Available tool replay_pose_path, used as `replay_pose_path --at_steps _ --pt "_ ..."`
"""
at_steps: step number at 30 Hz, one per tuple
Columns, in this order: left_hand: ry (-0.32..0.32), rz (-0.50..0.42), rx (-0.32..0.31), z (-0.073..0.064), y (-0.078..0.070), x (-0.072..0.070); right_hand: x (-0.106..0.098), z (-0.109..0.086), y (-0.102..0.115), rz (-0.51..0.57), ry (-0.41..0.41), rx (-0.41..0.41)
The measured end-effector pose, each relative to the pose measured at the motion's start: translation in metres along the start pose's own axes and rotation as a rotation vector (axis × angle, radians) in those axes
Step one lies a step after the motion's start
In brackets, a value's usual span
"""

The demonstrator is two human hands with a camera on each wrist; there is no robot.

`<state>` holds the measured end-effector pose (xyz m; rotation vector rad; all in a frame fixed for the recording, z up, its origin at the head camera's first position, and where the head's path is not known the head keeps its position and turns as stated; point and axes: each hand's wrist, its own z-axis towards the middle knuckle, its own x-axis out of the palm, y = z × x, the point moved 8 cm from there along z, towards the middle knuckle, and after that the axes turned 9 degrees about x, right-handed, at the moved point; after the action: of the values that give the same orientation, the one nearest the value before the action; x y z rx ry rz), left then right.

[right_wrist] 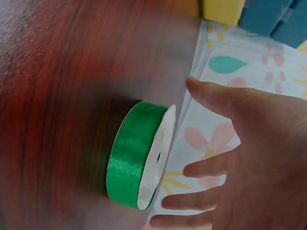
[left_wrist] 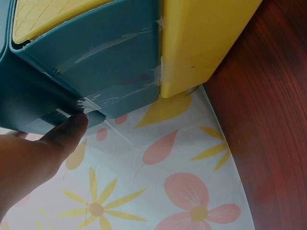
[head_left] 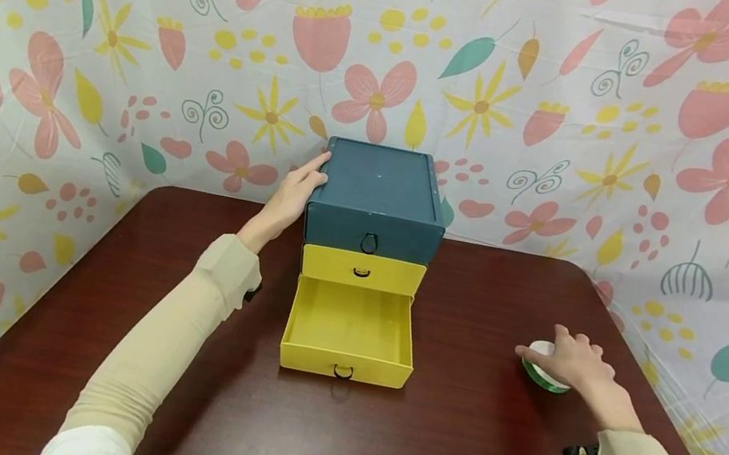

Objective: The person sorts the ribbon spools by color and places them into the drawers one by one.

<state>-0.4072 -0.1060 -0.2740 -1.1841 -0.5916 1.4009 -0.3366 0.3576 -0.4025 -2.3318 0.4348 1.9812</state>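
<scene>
A small drawer cabinet with a dark teal top and yellow lower drawers stands at the back middle of the table. Its bottom yellow drawer is pulled out, and nothing shows inside. My left hand rests against the cabinet's upper left side; the left wrist view shows the thumb touching the teal casing. At the right, a spool of green ribbon with white faces lies flat on the table. My right hand hovers over it with fingers spread, apart from the spool in the right wrist view.
The dark red-brown table extends around the cabinet. A flower-printed cloth hangs behind and along both sides. Black ring pulls stick out from the drawer fronts.
</scene>
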Motion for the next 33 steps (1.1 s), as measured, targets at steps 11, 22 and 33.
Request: replay_pose_path --at_steps 11,22,33 --pt "0.01 0.013 -0.024 -0.003 -0.008 0.0 0.005 0.003 -0.003 0.008 0.003 -0.033" --pt "0.013 0.005 -0.004 -0.005 -0.009 0.001 0.006 0.003 -0.003 0.026 -0.07 -0.072" --pt "-0.022 0.009 -0.014 0.008 0.02 -0.003 0.009 0.003 0.005 0.053 -0.103 -0.112"
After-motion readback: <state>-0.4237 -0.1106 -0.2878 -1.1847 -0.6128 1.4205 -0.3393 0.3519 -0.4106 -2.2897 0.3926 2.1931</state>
